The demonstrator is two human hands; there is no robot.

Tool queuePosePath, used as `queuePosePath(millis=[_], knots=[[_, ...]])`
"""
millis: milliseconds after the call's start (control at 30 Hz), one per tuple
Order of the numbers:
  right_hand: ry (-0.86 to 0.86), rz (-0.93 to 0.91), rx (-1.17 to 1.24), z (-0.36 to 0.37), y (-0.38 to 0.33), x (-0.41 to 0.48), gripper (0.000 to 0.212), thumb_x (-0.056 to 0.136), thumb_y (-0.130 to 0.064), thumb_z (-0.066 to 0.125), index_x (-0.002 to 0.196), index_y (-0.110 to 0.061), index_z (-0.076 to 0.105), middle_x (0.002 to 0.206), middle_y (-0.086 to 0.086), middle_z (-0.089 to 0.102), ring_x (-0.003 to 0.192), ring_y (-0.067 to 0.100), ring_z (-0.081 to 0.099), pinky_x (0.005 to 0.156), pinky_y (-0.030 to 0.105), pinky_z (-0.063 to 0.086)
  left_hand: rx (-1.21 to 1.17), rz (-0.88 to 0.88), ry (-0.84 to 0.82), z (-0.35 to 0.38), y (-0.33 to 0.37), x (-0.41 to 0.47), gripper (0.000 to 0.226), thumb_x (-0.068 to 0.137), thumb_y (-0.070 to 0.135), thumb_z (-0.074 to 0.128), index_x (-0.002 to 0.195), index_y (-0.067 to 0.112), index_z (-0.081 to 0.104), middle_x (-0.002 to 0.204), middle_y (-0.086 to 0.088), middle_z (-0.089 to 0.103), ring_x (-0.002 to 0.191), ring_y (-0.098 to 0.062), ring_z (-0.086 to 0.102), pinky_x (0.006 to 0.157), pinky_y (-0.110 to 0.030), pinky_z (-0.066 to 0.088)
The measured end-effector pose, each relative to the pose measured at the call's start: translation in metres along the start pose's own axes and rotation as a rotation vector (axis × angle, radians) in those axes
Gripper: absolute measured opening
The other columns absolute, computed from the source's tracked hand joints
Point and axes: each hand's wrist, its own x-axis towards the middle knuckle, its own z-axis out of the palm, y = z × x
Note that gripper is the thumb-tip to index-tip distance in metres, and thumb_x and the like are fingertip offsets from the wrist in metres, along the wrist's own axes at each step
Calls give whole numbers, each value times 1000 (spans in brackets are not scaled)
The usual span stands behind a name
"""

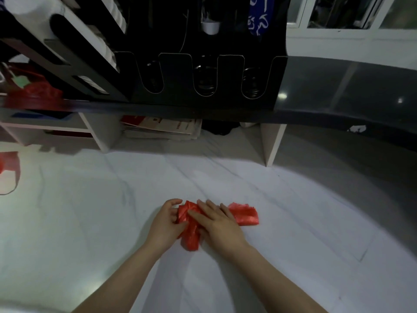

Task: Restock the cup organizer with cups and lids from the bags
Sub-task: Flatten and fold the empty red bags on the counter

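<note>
A flattened red plastic bag [246, 216] lies on the white marble counter [90, 211] in front of me. My left hand [165, 224] pinches its folded left end between thumb and fingers. My right hand [217, 222] lies flat on the bag's middle, fingers spread, pressing it down. The black cup organizer [203, 80] stands on the dark raised ledge behind, with three U-shaped slots showing dark lids and slanted columns of white cups [112, 16] at upper left.
Another red bag [36, 89] sits on the ledge at left, and a piece of red plastic [8, 163] lies at the counter's left edge. Papers [162, 128] are stacked in a cubby under the ledge. A small white cup [210, 26] hangs behind the organizer.
</note>
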Motion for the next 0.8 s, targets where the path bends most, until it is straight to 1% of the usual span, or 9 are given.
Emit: queuePosePath(millis=[67,133,167,267,433,567,633,700,800], knots=[[30,39,2,2,2,2,54,95,-27,44,146,-36,31,158,-4,20,146,20,16,116,38,2,49,38,20,-1,-4,1,49,78,-5,66,120,15,50,102,-4,62,87,-13,61,73,-29,55],[48,61,12,0,4,5,54,93,-27,44,146,-33,33,158,-4,21,146,19,14,116,38,0,64,81,56,-7,-3,5,42,83,5,68,119,19,51,108,1,60,93,-1,57,70,-10,47],[55,66,31,-3,4,7,54,93,-28,42,146,-31,34,158,-5,22,146,18,14,116,38,-2,56,96,66,-10,-1,7,37,86,9,65,119,21,52,111,3,60,96,2,56,68,-6,44],[130,66,37,-16,-1,16,49,93,-33,36,142,-29,42,153,-7,32,146,15,15,115,41,-10,79,156,75,-28,4,13,29,89,12,61,114,25,54,111,7,63,106,-4,57,81,-11,40],[264,59,-21,-36,-25,40,39,98,-34,42,134,-25,52,147,-5,43,145,16,20,115,43,-13,89,195,127,-75,14,12,18,90,3,56,99,18,62,97,1,71,97,-10,62,84,-25,46],[446,-34,108,-45,-63,65,38,89,-12,48,126,-15,57,141,1,50,141,19,30,117,46,3,-5,165,233,-131,4,1,20,91,1,54,99,17,63,94,5,71,84,6,62,69,-6,44],[531,-124,147,-44,-91,83,38,86,-10,43,119,-13,62,137,0,54,138,17,33,116,48,11,-42,160,286,-163,-6,-8,21,91,0,53,99,16,64,93,7,71,83,6,62,69,-3,43],[516,-179,133,-38,-127,105,36,89,-16,40,117,-14,63,136,1,55,137,18,36,116,48,14,-52,150,330,-200,-15,-15,21,91,0,53,100,15,64,94,6,71,88,2,63,71,-2,43],[419,-185,126,-17,-184,137,33,94,-21,43,120,-17,62,138,2,54,138,21,36,117,46,14,-42,149,400,-264,-36,-30,22,91,2,53,100,19,64,95,9,71,86,9,61,69,-1,41]])
